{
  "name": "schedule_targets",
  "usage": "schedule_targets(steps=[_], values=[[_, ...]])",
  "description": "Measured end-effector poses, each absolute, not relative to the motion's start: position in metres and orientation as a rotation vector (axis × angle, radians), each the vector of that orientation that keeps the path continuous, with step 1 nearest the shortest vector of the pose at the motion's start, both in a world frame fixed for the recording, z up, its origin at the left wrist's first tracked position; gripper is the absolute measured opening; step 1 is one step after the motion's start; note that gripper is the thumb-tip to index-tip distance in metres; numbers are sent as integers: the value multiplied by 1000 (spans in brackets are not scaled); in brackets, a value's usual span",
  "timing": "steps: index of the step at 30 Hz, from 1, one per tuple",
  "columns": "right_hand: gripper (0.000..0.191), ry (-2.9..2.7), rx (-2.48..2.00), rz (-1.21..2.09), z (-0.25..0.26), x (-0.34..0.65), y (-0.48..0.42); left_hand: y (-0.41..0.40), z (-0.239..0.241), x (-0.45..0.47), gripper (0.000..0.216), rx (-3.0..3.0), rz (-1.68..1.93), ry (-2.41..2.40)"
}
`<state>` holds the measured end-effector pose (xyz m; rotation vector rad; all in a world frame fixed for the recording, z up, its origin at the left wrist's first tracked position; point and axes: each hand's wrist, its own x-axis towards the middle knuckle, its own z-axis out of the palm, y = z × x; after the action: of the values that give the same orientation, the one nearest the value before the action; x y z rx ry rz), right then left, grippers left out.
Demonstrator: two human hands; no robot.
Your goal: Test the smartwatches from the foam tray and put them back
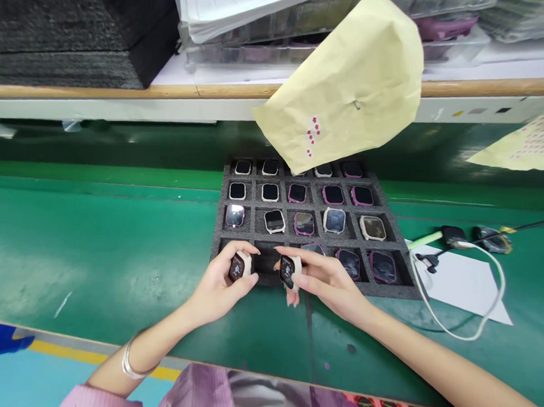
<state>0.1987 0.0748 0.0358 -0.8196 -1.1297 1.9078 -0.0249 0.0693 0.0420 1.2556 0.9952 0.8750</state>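
My left hand is closed around a light-coloured smartwatch body, its dark face showing lit marks. Between the fingers and thumb of my right hand is another pale smartwatch body with a lit screen. Both are above the front row of a dark grey foam tray. Strapless watch bodies, some white-framed and some purple-framed, sit in the tray's compartments, one of them a white-framed watch. My right hand partly covers one watch in the front row.
A yellow paper sheet hangs from the shelf edge over the tray's back row. To the right, a white cable loops across white paper. Black foam blocks and clear plastic trays stand on the shelf above.
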Motion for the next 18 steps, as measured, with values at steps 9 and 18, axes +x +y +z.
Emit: schedule_targets(steps=[9,18], values=[[47,-1150,-807,1898,35,199,75,68,39,-25,28,1191,846,1026],[42,-1155,-798,1869,43,198,79,77,45,-25,50,936,928,843]])
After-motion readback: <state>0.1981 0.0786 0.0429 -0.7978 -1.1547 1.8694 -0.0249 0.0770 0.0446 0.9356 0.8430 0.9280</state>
